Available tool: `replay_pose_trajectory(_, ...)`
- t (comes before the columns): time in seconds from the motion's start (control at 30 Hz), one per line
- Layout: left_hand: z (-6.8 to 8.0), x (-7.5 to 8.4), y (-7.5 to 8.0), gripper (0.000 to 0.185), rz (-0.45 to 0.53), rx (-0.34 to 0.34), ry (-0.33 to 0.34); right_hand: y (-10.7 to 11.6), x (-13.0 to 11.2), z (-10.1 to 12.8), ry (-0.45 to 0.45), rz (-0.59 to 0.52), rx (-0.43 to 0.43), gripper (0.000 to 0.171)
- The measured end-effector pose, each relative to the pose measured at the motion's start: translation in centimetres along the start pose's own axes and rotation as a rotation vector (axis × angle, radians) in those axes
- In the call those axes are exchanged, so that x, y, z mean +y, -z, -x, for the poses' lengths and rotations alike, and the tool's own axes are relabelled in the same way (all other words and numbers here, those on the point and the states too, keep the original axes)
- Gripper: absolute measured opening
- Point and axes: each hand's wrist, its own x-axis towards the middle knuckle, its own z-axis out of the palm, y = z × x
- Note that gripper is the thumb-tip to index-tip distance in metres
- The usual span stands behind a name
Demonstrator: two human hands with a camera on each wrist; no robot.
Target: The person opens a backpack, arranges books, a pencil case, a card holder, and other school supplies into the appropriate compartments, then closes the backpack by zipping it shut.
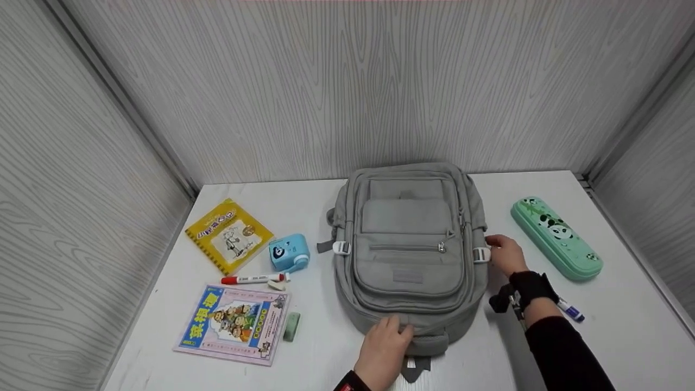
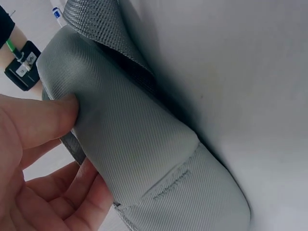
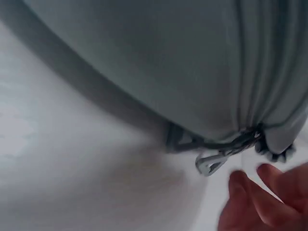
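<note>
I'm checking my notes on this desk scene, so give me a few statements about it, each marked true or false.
1. The grey backpack lies flat on the white table. True.
2. The left hand grips the backpack's near end. True.
3. The green panda pencil case lies left of the backpack. False: it lies to the right.
4. The right hand holds the red marker. False: it reaches for the backpack's right side; the marker lies on the table at left.
5. The front pocket zipper is open. False: it looks closed.
</note>
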Motion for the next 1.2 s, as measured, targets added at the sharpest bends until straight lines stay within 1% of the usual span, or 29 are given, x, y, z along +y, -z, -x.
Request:
replay_pose_trajectory(0.07,0.0,0.1,-0.1,0.026,0.008,-0.007,0.002,0.1,0.5,-0.4,0.006,-0.009,-0.077,0.046)
replay_pose_trajectory(0.13,0.0,0.3,-0.2,0.026,0.013,-0.013,0.004,0.2,0.9,-0.6,0.013,-0.034,-0.130,0.049)
replay_pose_trajectory(0.2,0.1,0.4,-0.2,0.025,0.015,-0.019,0.006,0.3,1.2,-0.7,0.017,-0.062,-0.152,0.051)
replay_pose_trajectory(0.27,0.1,0.4,-0.3,0.025,0.012,-0.022,0.005,0.3,1.4,-0.7,0.014,-0.076,-0.152,0.049)
replay_pose_trajectory(0.37,0.1,0.5,-0.4,0.024,0.003,-0.015,0.004,0.3,1.3,-0.6,0.016,-0.045,-0.121,0.043)
replay_pose_trajectory(0.47,0.0,0.5,-0.6,0.022,-0.017,0.006,0.002,0.3,1.2,-0.4,0.055,0.068,-0.054,0.035)
replay_pose_trajectory(0.57,-0.2,0.6,-0.8,0.021,-0.043,0.025,0.007,0.2,0.9,0.0,0.114,0.198,0.008,0.029)
replay_pose_trajectory(0.6,-0.3,0.6,-0.8,0.020,-0.051,0.022,0.011,0.2,0.9,0.1,0.134,0.233,0.024,0.028)
replay_pose_trajectory(0.67,-0.5,0.8,-0.8,0.018,-0.068,0.025,0.019,0.2,0.8,0.4,0.156,0.274,0.040,0.026)
replay_pose_trajectory(0.73,-0.7,0.9,-1.0,0.015,-0.083,0.032,0.030,0.3,0.8,0.8,0.176,0.301,0.055,0.025)
replay_pose_trajectory(0.9,-0.9,1.2,-1.7,0.006,-0.108,0.075,0.064,0.3,1.1,1.7,0.225,0.361,0.101,0.021)
replay_pose_trajectory(1.0,-0.9,1.3,-2.1,0.005,-0.123,0.094,0.083,0.2,1.4,2.1,0.233,0.382,0.114,0.019)
replay_pose_trajectory(1.1,-0.9,1.4,-2.4,0.006,-0.136,0.112,0.092,-0.2,1.7,2.6,0.224,0.372,0.115,0.015)
replay_pose_trajectory(1.2,-0.8,1.5,-2.6,0.007,-0.136,0.120,0.097,-0.8,2.0,3.0,0.221,0.336,0.126,0.011)
